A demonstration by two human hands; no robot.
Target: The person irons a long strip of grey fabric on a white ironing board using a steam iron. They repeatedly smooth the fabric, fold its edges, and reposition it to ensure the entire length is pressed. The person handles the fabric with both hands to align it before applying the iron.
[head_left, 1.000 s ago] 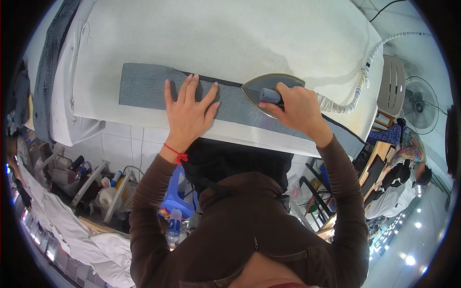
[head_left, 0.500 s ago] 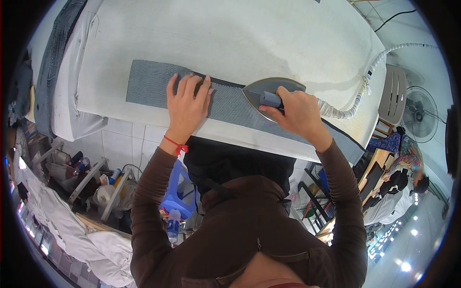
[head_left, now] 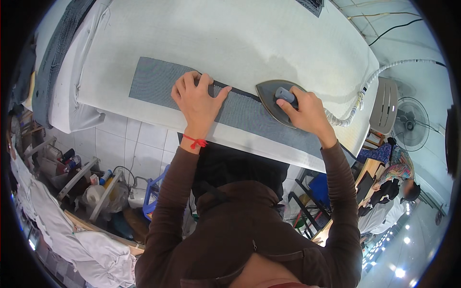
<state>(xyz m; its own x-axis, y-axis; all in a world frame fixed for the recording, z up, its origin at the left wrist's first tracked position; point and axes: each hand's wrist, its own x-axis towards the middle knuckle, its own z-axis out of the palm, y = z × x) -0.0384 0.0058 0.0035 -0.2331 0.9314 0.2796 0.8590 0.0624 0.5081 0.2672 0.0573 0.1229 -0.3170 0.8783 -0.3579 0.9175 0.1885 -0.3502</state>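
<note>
A long grey strip of fabric [head_left: 154, 80] lies across the padded white board [head_left: 192, 36], with a black band [head_left: 244, 93] along part of its far edge. My left hand [head_left: 198, 103] rests on the strip, its fingers bent at the far edge and its thumb spread apart from them. Further right, my right hand [head_left: 311, 114] is wrapped round the grey handle of an iron [head_left: 270, 92]. The iron sits on the strip, its pointed tip toward the far left. My right palm hides part of the iron's rear.
A wrapped white hose [head_left: 357, 102] runs from the iron toward the right. Grey fabric [head_left: 60, 62] hangs over the board's left end, and a dark piece [head_left: 312, 6] lies at its far edge. A fan [head_left: 410, 124], a plastic chair [head_left: 384, 105] and another person [head_left: 396, 168] are at right.
The iron in my right hand has slid a little to the right along the strip. My left hand has shifted right too, its fingers now more bent and its thumb further out.
</note>
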